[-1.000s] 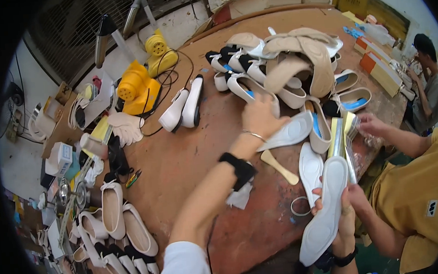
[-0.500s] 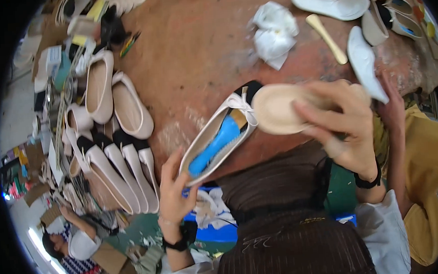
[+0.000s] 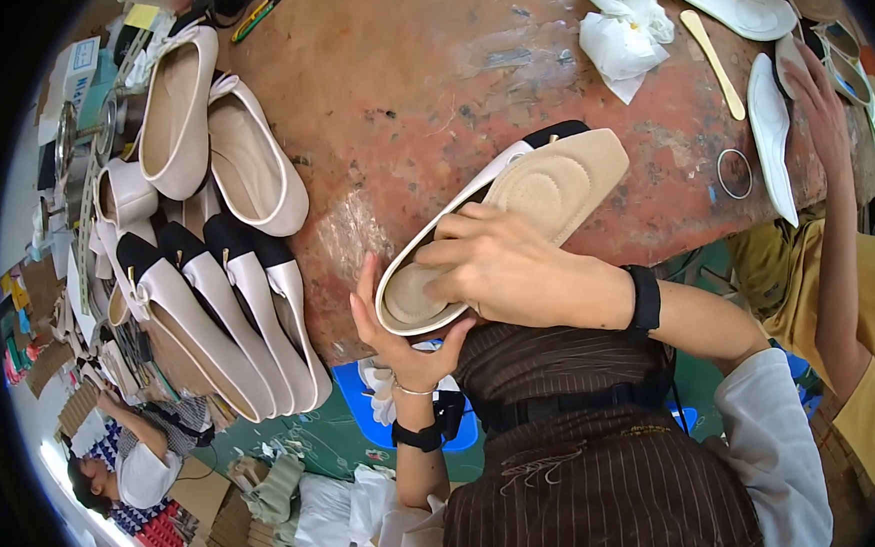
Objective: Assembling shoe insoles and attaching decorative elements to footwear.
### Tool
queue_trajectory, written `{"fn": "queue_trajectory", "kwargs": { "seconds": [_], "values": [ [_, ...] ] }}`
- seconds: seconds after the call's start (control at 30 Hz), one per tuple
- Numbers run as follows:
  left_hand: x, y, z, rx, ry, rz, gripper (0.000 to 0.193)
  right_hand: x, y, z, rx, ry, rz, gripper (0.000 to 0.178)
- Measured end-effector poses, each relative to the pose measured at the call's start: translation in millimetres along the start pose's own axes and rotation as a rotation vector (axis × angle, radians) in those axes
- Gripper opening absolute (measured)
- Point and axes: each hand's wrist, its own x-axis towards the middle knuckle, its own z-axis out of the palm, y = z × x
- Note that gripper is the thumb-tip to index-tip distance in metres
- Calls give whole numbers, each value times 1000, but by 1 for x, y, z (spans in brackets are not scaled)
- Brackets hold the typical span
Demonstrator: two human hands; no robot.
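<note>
A cream flat shoe (image 3: 446, 216) with a black toe lies slanted in front of me, its heel toward my body. Around that heel my left hand (image 3: 409, 350) is closed, thumb on one side and fingers on the other. My right hand (image 3: 528, 273) grips a beige padded insole (image 3: 584, 186), its fingers reaching down inside the shoe near the heel. The insole's heel end sits within the shoe, while its broad front still lies over the opening and sticks out beside the toe. My right fingertips are partly hidden, and the shoe's inside is covered by the insole.
Several cream flats with black toes (image 3: 236, 331) stand packed at the left, near two plain ones (image 3: 261, 169). Across the table lie crumpled white paper (image 3: 625, 36), a pale stick (image 3: 713, 64), a clear ring (image 3: 734, 173) and a white insole (image 3: 770, 133). A co-worker's arm (image 3: 834, 209) reaches in at right.
My right hand has brought the insole left and down into the shoe, covering the blue patch inside. The shoe has come to rest lower on the table's edge area, and the view has shifted.
</note>
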Motion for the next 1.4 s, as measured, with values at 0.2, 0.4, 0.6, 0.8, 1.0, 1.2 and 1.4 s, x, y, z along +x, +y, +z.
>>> {"fn": "queue_trajectory", "kwargs": {
  "seconds": [0.2, 0.4, 0.6, 0.8, 1.0, 1.2, 1.4],
  "values": [
    [-6, -10, 0, -53, 27, 12, 138, 5, -1, 8, 37, -55, 21, 26],
    [-5, -16, -4, -87, -34, 24, 135, 3, -5, 17, -11, -144, 44, 24],
    [-3, -21, -10, -146, -136, -71, 118, 8, 8, 25, 79, -137, -251, 36],
    [33, 22, -33, -66, -130, 34, 81, 9, 6, 29, 48, -234, -147, 33],
    [51, 71, -44, 1151, -673, 230, 20, 11, -10, 24, -102, -154, -167, 20],
    [51, 48, -35, 1035, -635, 297, 12, -9, -19, -11, -416, -214, 52, 12],
    [46, 72, -30, 907, -651, 189, 12, -21, -4, -14, -329, 135, 2, 26]
  ]
}}
